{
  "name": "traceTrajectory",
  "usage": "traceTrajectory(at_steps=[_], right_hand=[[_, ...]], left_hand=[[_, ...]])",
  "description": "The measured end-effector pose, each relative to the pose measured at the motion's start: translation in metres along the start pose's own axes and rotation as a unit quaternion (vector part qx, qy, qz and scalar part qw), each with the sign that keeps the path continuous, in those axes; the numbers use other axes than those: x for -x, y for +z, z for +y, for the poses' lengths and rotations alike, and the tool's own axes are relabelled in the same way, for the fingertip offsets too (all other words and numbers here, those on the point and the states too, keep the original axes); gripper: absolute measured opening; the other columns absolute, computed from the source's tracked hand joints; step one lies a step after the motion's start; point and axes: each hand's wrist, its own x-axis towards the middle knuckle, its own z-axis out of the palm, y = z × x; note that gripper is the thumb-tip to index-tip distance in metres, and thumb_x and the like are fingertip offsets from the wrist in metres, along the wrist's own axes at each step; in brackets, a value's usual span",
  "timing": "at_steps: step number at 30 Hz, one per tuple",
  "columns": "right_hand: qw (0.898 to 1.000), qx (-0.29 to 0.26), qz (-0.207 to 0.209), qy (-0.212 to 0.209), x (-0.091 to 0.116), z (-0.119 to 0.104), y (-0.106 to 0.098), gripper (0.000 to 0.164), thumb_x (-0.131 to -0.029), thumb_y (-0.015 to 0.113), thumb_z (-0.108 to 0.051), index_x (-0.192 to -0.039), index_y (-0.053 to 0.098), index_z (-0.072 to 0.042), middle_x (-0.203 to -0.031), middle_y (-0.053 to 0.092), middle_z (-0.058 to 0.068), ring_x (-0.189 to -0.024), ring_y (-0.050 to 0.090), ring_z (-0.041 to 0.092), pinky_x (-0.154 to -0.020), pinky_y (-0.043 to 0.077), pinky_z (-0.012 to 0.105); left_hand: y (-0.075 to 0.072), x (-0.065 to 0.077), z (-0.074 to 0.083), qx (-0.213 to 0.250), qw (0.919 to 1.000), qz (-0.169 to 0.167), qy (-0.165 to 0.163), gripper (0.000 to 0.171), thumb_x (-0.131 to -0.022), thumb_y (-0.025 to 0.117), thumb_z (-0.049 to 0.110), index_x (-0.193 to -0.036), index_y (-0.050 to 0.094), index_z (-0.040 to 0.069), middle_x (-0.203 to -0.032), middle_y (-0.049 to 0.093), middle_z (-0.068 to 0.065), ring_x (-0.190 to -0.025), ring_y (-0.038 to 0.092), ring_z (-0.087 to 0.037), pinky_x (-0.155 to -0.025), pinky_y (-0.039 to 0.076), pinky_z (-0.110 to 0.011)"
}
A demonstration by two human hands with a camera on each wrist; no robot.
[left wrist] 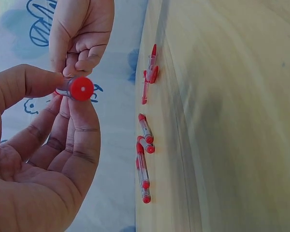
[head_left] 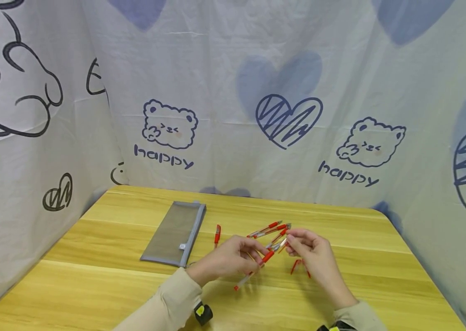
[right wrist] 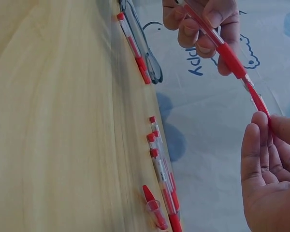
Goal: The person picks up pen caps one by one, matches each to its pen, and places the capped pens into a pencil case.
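- At the far left, a white curtain (head_left: 63, 151) with dark line drawings, a small scribbled heart among them, hangs beside the table (head_left: 76, 276), which has a yellow wood-grain top.
- On the left half of the table lies a flat grey pouch (head_left: 171, 232), see-through, with a paler zip edge along its right side.
- Just right of the pouch lies a single pen (head_left: 217, 234), its red part toward the back curtain; the left arm hides its near end.
- Next comes the left hand (head_left: 237, 258), reaching in from a beige sleeve (head_left: 175, 294); its thumb and fingers grasp the barrel of a pen.
- That held pen (head_left: 268, 256) slants above the table, its red end plug low and to the left, its red grip and tip up to the right.
- Behind the held pen, several more pens (head_left: 267, 228) with red grips lie close together on the table, roughly parallel.
- At the held pen's tip is a clear cap (right wrist: 259, 100) with a red clip, lined up with the pen; how far the tip is inside, I cannot tell.
- Loose caps (head_left: 308, 272) with red clips lie on the table near the right hand.
- Farthest right, the right hand (head_left: 315, 253) pinches the clear cap between thumb and fingertips.
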Motion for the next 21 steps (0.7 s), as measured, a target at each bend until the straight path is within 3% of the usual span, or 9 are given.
traceTrajectory(at_steps=[13, 21], right_hand=[[0.999, -0.008, -0.048, -0.002, 0.0040, -0.0003, 0.0028, 0.030, -0.106, 0.068, -0.012, -0.128, 0.068, 0.008, -0.102, 0.077, 0.014, -0.084, 0.076, 0.011, -0.080, 0.065, 0.027], [0.998, 0.002, -0.063, -0.010, 0.0053, -0.0008, 0.0028, 0.029, -0.105, 0.070, -0.013, -0.127, 0.070, 0.007, -0.103, 0.079, 0.011, -0.085, 0.077, 0.014, -0.080, 0.066, 0.028]], left_hand=[[-0.0032, -0.0009, -0.0041, -0.006, 0.9999, 0.009, -0.005, 0.017, -0.097, 0.078, 0.009, -0.112, 0.079, 0.000, -0.094, 0.080, -0.002, -0.082, 0.072, -0.010, -0.075, 0.061, -0.026], [-0.0045, -0.0002, -0.0045, -0.020, 0.9998, -0.006, -0.003, 0.018, -0.098, 0.078, 0.011, -0.112, 0.078, -0.001, -0.090, 0.079, -0.005, -0.073, 0.068, -0.010, -0.067, 0.060, -0.028]])
